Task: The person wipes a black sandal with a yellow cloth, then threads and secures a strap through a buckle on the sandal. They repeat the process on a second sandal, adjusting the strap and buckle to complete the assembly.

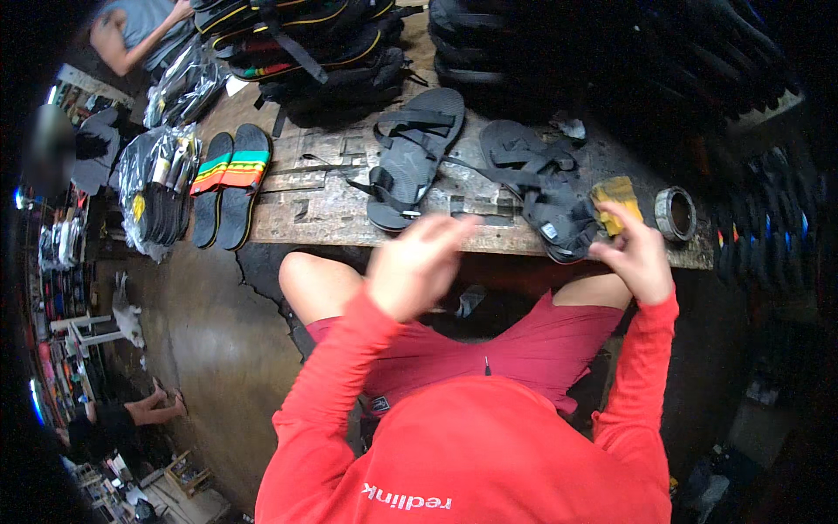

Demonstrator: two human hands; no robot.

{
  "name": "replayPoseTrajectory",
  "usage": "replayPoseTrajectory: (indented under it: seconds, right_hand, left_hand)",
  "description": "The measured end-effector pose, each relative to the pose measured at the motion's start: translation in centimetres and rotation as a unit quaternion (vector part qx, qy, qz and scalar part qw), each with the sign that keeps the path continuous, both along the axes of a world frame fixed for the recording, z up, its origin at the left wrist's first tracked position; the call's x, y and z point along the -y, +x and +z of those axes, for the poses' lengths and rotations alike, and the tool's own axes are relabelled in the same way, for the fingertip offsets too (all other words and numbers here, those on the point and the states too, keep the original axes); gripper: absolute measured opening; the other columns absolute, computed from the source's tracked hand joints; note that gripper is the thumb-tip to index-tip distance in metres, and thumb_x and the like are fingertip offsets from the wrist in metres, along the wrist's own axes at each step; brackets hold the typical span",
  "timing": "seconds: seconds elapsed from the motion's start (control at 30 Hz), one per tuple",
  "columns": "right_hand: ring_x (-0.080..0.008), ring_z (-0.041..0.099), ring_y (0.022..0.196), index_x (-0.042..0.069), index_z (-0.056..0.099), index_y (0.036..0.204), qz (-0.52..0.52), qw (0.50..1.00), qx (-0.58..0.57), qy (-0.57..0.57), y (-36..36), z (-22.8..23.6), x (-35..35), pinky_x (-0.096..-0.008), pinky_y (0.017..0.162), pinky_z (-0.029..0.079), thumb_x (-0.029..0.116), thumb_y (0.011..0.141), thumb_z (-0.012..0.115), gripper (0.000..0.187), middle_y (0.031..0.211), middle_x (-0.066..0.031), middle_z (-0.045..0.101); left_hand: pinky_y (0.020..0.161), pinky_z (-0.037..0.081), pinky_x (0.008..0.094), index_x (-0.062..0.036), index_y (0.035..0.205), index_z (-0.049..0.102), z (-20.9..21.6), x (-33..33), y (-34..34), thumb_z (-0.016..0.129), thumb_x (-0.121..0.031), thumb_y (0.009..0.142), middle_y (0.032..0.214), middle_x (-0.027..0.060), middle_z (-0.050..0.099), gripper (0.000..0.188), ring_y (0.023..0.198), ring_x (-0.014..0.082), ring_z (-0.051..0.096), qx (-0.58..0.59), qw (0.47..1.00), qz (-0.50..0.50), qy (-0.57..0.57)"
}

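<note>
Two black strappy sandals lie on the worn wooden bench in front of me. The left sandal (415, 153) rests with its straps loose and its heel at the front edge. Just below that heel my left hand (419, 269) is raised, its fingers smeared by motion. The right sandal (546, 192) lies tilted, its strap ends spreading over the wood. Beside its heel hovers my right hand (639, 255), thumb and forefinger apart with nothing visible between them. Its forefinger overlaps a crumpled yellow piece (618, 199) in view; whether they touch is unclear.
A roll of tape (675, 215) stands at the bench's right end. Striped slide sandals (234, 179) and plastic-wrapped footwear (157, 188) lie on the left. Tall stacks of black sandals (323, 65) line the back. Another person (140, 39) is at the far left.
</note>
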State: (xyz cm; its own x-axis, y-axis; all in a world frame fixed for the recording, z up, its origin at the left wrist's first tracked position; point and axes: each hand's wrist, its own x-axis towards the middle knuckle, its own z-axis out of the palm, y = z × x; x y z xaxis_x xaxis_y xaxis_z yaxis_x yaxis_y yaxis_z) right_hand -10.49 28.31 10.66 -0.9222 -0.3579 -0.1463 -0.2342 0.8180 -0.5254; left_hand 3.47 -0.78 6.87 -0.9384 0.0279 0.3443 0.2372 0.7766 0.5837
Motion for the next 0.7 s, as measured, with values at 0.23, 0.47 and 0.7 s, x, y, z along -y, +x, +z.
replayPoseTrajectory:
  seconds: [0.23, 0.47, 0.7]
  right_hand:
    - [-0.0162, 0.057, 0.051, 0.011, 0.058, 0.133, 0.257, 0.946, 0.051, -0.189, 4.8, -3.4, 17.4, -0.0318, 0.058, 0.050, 0.028, 0.088, 0.073, 0.050, 0.063, -0.0131, 0.064]
    - [-0.0202, 0.062, 0.052, 0.004, 0.065, 0.086, 0.203, 0.968, 0.003, -0.149, 3.5, -6.2, 13.7, -0.0333, 0.052, 0.048, 0.020, 0.084, 0.073, 0.018, 0.058, -0.0109, 0.059]
    - [-0.0220, 0.062, 0.060, 0.008, 0.068, 0.116, 0.118, 0.959, -0.146, -0.211, 6.3, -4.7, 9.8, -0.0332, 0.055, 0.048, 0.017, 0.084, 0.075, 0.035, 0.076, -0.0112, 0.065]
  left_hand:
    - [0.088, 0.055, 0.0414, -0.0182, 0.124, 0.068, -2.8, 12.3, -3.0, 0.073, -0.029, 0.084, 0.119, 0.0209, 0.067, 0.041, 0.101, 0.0365, 0.068, 0.059, 0.981, 0.044, -0.179]
    - [0.059, 0.055, 0.0414, -0.0164, 0.107, 0.072, -3.5, 5.5, 1.1, 0.074, -0.039, 0.083, 0.084, 0.0126, 0.071, 0.033, 0.066, 0.0315, 0.069, 0.086, 0.975, 0.120, -0.168]
    - [0.054, 0.053, 0.0416, -0.0135, 0.152, 0.033, -2.1, 1.4, 6.1, 0.070, -0.028, 0.089, 0.069, 0.0154, 0.067, 0.075, 0.060, 0.0318, 0.068, 0.224, 0.962, 0.158, 0.001]
